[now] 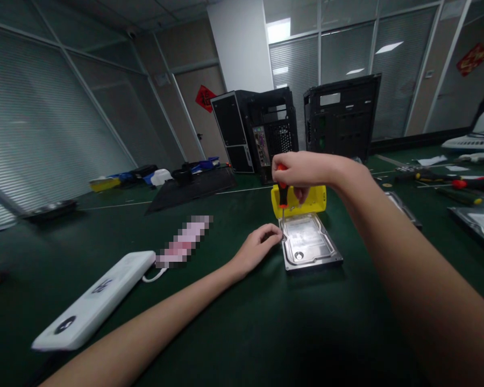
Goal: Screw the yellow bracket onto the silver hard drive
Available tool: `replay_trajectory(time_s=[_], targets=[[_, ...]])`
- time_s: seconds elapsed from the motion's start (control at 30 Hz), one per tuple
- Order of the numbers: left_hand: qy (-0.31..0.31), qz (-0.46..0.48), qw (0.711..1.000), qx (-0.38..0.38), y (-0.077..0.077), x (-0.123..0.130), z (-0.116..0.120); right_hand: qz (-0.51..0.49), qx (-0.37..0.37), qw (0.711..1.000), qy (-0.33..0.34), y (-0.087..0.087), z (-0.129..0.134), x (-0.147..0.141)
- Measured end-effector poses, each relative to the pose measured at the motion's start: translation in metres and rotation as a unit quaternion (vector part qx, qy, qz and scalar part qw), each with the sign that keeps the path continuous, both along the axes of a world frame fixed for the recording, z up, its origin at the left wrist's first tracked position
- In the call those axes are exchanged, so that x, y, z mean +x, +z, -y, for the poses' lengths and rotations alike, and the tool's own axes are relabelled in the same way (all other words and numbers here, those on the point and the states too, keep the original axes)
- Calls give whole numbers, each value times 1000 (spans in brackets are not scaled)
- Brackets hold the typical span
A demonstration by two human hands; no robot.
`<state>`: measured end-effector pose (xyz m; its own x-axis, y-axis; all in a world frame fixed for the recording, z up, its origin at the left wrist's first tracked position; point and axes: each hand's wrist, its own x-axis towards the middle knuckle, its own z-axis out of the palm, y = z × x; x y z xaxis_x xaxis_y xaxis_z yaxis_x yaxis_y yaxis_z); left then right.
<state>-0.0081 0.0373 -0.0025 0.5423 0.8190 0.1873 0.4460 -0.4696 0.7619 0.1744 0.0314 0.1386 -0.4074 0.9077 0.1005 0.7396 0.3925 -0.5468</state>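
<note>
A silver hard drive (310, 239) lies flat on the dark green table. Just behind it sits a yellow tray (317, 200) with small bits in it. My right hand (292, 169) is closed round the red and black handle of a screwdriver (283, 194), held upright with its shaft down at the drive's far left corner. At the drive's left edge my left hand (262, 242) rests with curled fingers, its fingertips pressed against the edge near the screwdriver's tip.
A white power bank (97, 301) with a cable lies at the left. Black computer cases (341, 118) stand at the back. On the right are pliers (476, 183), other tools and another drive (482, 226). A black mat (193, 188) lies behind, left of centre.
</note>
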Motion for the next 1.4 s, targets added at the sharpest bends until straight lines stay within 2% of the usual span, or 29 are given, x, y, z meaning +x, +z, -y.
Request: replay_trajectory(time_s=[0.17,0.3,0.67,0.9,1.07,1.4], targets=[[3,-14,1000,9,2,1,2,-24,51,998,2,-5,-2,-5],[17,-25,999,20,3,2,3,-48,84,995,40,-7,-6,-9],[17,1,1000,12,0,0,-1,36,150,985,77,-6,-2,-12],[23,-23,999,20,2,0,1,17,142,984,105,-3,1,-11],[25,-36,999,27,5,2,4,25,181,981,68,-4,0,-14],[48,-22,998,32,-3,1,2,34,172,980,89,-2,3,-17]])
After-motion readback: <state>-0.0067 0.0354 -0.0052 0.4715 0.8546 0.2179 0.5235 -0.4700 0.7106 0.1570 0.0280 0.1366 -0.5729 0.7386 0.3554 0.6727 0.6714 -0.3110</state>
